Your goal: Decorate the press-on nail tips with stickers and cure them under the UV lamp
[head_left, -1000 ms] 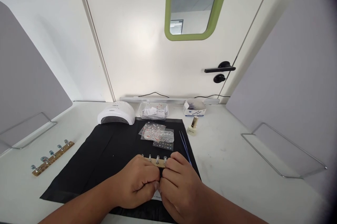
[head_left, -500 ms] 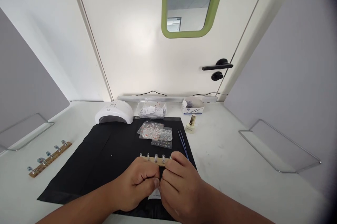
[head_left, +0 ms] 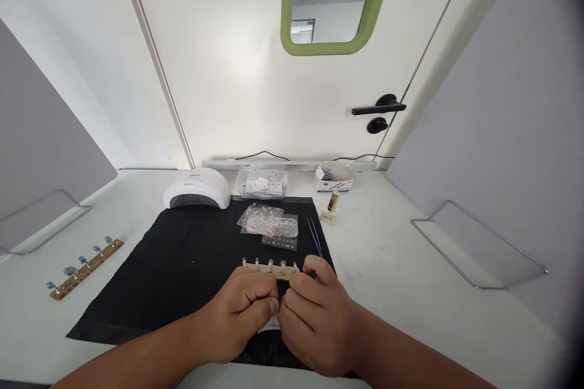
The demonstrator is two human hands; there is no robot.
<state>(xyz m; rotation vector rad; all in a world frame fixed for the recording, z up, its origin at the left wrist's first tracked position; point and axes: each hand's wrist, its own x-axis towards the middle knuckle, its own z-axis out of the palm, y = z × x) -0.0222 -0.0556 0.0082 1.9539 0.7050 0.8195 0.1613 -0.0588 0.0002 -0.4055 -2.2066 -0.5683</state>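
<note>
My left hand [head_left: 249, 313] and my right hand [head_left: 317, 316] are both closed, knuckles together, at the lower middle of the view. Whatever the fingers pinch between them is hidden. Just beyond them lies a light wooden stand [head_left: 263, 269] with several clear nail tips standing on it. Part of a white paper [head_left: 269, 326] shows beneath my hands on the black mat [head_left: 173, 273]. Blue tweezers [head_left: 314, 237] rest beyond my right hand. Sticker sheets and a clear case of small gems [head_left: 274, 227] lie on the mat behind the stand.
A white nail lamp [head_left: 198, 188], a plastic tray of packets [head_left: 262, 185] and a small white box [head_left: 333, 177] line the back. A polish bottle [head_left: 330, 209] stands right of the mat. Another wooden stand with painted tips [head_left: 86, 270] lies far left. Wire frames flank the table.
The view has tilted slightly, so the table items appear a little higher. Both hands remain closed together, with the right one raised slightly near the stand's end.
</note>
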